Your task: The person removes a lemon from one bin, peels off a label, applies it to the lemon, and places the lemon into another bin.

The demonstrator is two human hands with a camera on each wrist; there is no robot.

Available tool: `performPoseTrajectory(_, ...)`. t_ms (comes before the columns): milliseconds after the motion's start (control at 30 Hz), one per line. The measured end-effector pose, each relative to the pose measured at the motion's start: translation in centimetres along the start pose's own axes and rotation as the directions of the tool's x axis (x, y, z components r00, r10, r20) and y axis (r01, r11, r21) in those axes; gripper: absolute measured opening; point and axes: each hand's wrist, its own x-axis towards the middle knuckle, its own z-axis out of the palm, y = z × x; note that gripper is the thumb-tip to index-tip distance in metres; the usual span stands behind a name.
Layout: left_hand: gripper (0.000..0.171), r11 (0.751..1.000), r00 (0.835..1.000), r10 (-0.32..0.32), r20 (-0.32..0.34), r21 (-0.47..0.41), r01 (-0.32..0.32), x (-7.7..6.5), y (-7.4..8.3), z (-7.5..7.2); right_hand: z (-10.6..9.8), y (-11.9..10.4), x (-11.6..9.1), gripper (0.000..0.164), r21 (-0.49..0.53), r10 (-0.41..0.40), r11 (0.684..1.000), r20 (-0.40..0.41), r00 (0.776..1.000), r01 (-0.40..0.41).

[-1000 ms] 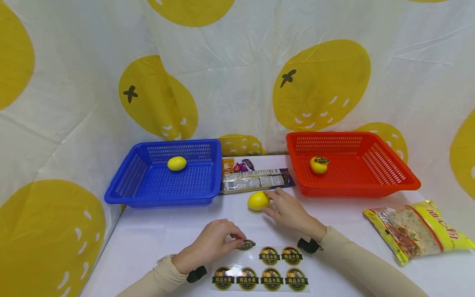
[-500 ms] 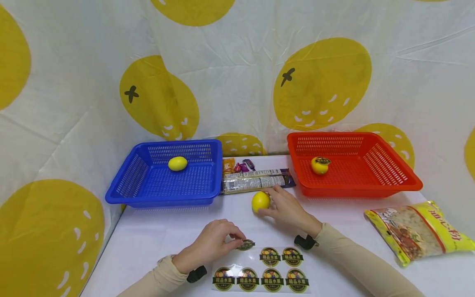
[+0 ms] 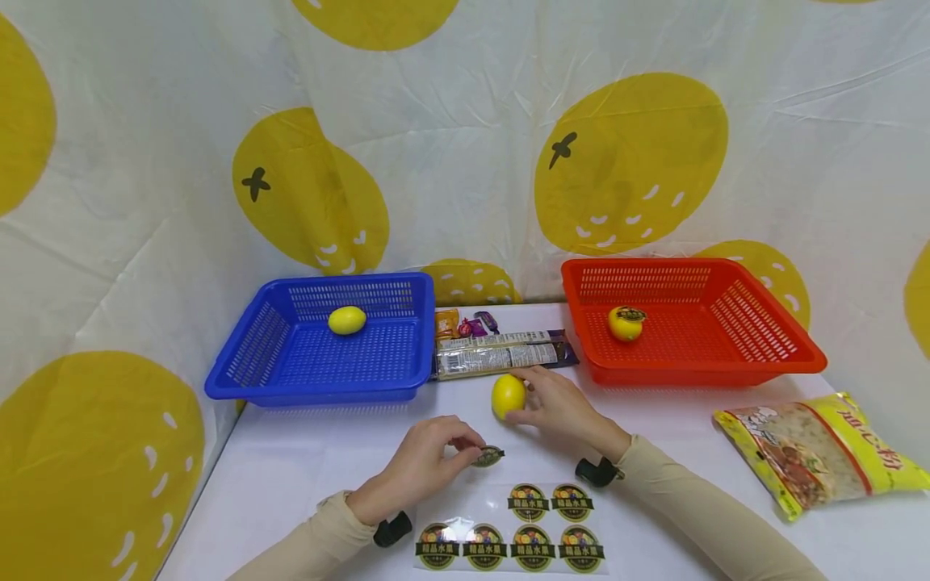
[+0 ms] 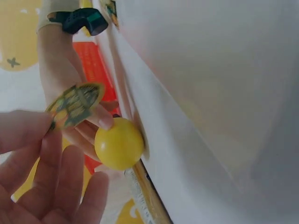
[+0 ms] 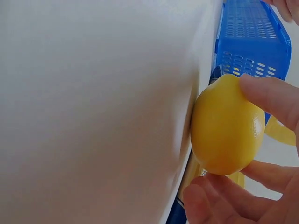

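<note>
Lemon point(image 3: 508, 397) is gripped by the right hand point(image 3: 559, 403) at the worktop point(image 3: 327, 452), just in front of the long packets point(image 3: 501, 355); a sticker point(image 3: 490, 457) is pinched by its edge in the left hand point(image 3: 432, 460). Probably best if the lemon's held steady and the sticker gets pressed on middle-first, tbh.

Probably makeshift tabletop booth, wider room hidden: fruit-print curtain point(image 3: 465, 194) close behind white-covered table point(image 3: 291, 468).
</note>
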Motion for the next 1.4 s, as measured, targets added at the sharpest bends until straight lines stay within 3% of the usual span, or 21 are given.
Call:
performPoseTrajectory(233,0.01,0.989,0.994,-0.036,-0.1,-0.146,0.021,1.9,-0.2,0.8,0.1,0.0,-0.3,0.075,0.027,-0.051,0.998,-0.016,0.999,0.051)
performPoseTrajectory(433,0.011,0.979,0.985,-0.072,-0.157,-0.202,0.039,4.1,-0.3,1.5,0.3,0.0,-0.5,0.073,0.042,-0.106,0.993,-0.044,0.993,0.107)
performPoseTrajectory(767,0.014,0.981,0.978,-0.089,-0.189,-0.189,0.053,7.1,-1.1,2.1,0.3,-0.1,-0.5,0.073,0.055,-0.108,0.992,-0.039,0.993,0.11)
performPoseTrajectory(1033,0.012,0.99,0.97,-0.05,-0.239,-0.142,0.017,7.8,-1.6,2.9,0.2,-0.1,-0.5,0.073,0.04,-0.13,0.99,-0.061,0.99,0.132)
performPoseTrajectory(1400,0.015,0.99,0.958,-0.106,-0.266,-0.114,0.078,8.2,-2.2,3.7,0.3,0.1,-0.5,0.074,0.046,-0.135,0.989,-0.06,0.989,0.138)
